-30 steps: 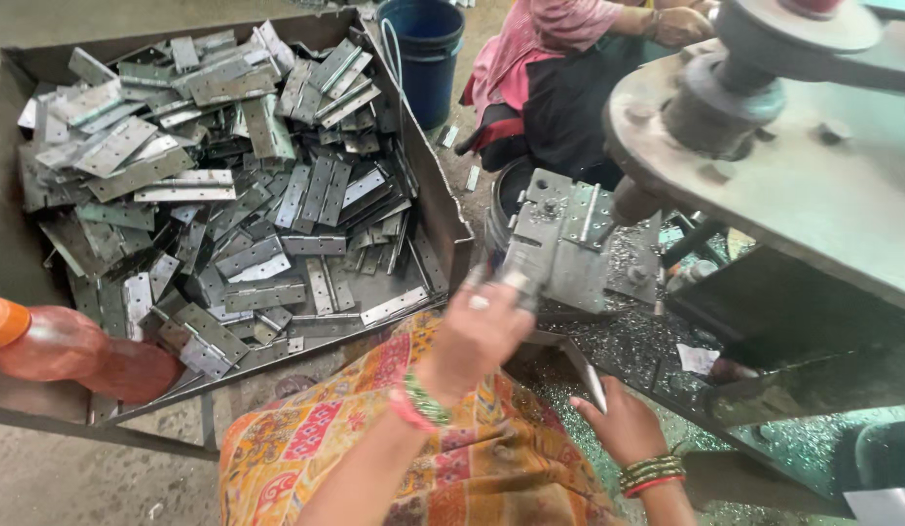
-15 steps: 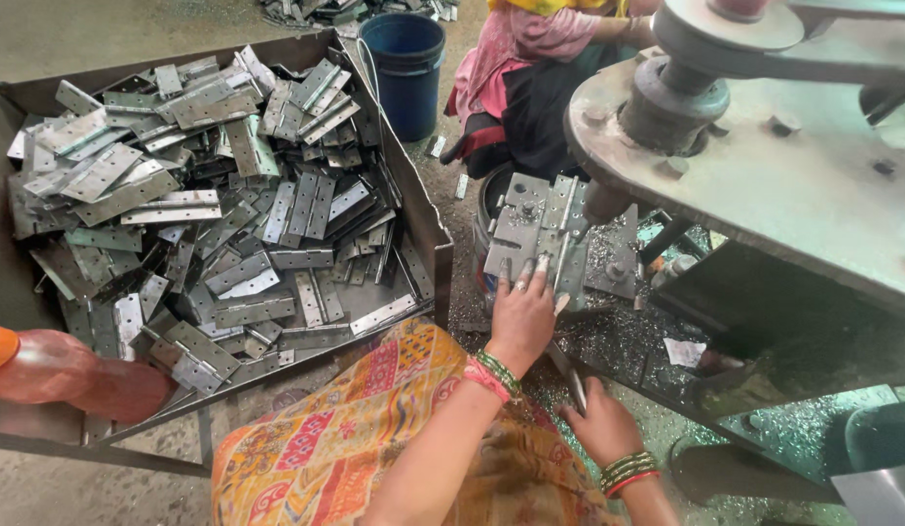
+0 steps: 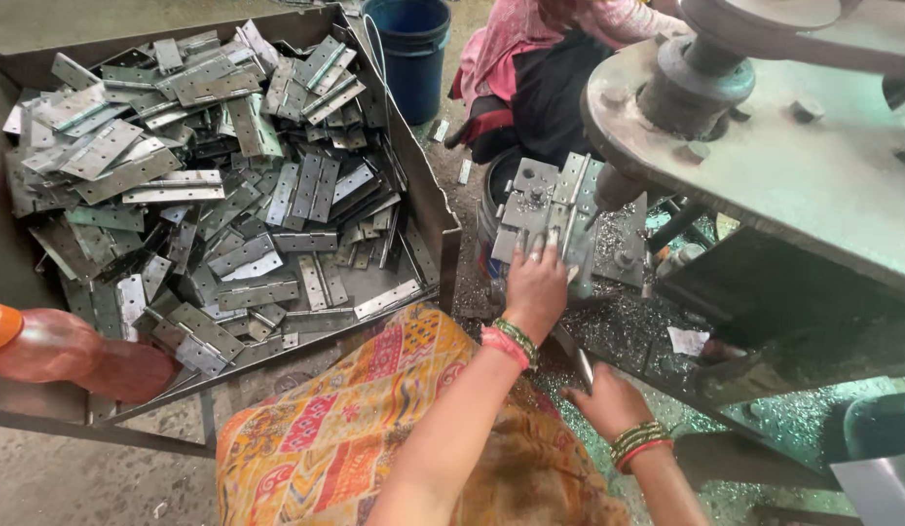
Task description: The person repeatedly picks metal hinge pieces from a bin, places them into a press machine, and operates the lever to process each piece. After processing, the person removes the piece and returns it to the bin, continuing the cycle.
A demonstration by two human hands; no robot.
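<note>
Grey metal hinges lie stacked under the machine; our left hand presses spread fingers on them, while our right hand pinches a thin metal piece nearby.

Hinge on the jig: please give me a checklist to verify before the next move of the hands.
1. Left hand on the hinge at the jig: ok.
2. Hinge seated flat: cannot tell.
3. Fingers clear of the spindle: not ok, they lie close below it.
4. Right hand holds a lever: cannot tell, only a thin metal piece shows.
5. Hinges in the tray: ok, many.
6. Second person clear of the jig: ok, seated behind.
</note>
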